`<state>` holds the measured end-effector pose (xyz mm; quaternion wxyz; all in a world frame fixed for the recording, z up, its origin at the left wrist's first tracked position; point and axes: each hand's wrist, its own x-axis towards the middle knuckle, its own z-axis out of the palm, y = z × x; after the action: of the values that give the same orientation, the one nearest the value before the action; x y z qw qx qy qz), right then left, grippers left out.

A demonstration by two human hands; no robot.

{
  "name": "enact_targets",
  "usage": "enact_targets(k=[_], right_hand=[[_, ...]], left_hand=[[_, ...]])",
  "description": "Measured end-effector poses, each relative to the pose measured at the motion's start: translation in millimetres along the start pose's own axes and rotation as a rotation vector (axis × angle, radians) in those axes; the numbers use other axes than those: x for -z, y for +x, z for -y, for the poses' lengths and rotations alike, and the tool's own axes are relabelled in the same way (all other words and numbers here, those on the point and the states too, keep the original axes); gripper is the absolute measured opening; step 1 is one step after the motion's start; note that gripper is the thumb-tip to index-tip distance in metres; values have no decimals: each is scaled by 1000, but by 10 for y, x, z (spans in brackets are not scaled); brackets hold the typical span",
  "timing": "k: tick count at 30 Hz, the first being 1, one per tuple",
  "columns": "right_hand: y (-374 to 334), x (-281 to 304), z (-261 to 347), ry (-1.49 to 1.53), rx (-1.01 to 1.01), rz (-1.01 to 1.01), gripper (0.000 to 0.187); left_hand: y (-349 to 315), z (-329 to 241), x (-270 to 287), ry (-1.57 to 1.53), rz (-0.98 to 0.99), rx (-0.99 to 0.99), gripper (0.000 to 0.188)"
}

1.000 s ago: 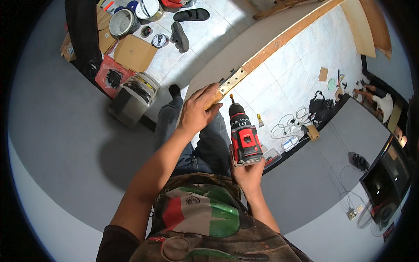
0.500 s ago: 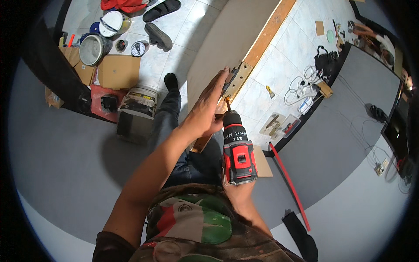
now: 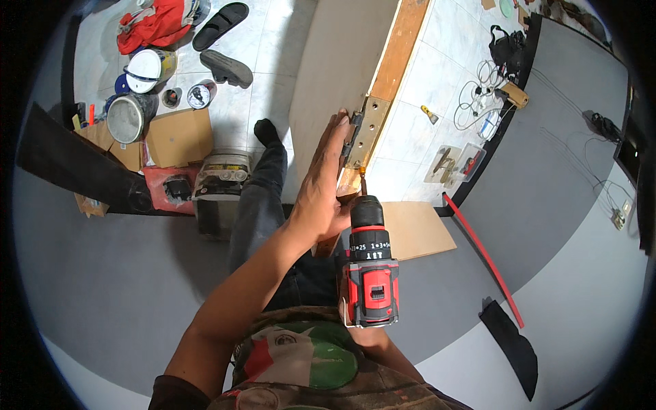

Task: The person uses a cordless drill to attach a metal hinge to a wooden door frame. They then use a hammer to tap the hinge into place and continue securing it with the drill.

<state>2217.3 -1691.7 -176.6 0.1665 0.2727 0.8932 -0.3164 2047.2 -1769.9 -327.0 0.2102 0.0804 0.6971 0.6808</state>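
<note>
A red and black cordless drill stretches away from my body. My right hand is wrapped round it from below, mostly hidden under the drill's body. The driver bit, with an orange-gold tip, points at the near end of a brass-coloured hinge; whether they touch I cannot tell. That hinge lies along the wooden edge of a grey-beige door panel. My left hand lies with fingers stretched out along the panel beside the hinge's dark knuckle, its thumb side near the wooden edge.
Left are buckets, a cardboard box, sandals and a red cloth. Right are a yellow-handled scraper, tangled white cables, a clear plastic case, a brown board and a red bar.
My view has shifted, moving the surroundings in the picture. The drill has drawn back slightly toward my body, its bit still near the hinge's near end. My left hand stays along the panel.
</note>
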Motion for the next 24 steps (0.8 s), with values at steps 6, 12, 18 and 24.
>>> enact_targets(k=[6,12,18,24], right_hand=[[-466,-262,-370,289,-419,37,55],[-378,-193,-302,192,-327,43,55],[-494,-261,-355,221,-532,-35,50],[138,-119,216,409,-1207,125,31]], left_hand=[[14,26,-20,63,4,-21,97],[-39,46,-47,59,35,59,98],[-24,1,-65,57,20,62,97],[-32,35,-78,58,36,65,96]])
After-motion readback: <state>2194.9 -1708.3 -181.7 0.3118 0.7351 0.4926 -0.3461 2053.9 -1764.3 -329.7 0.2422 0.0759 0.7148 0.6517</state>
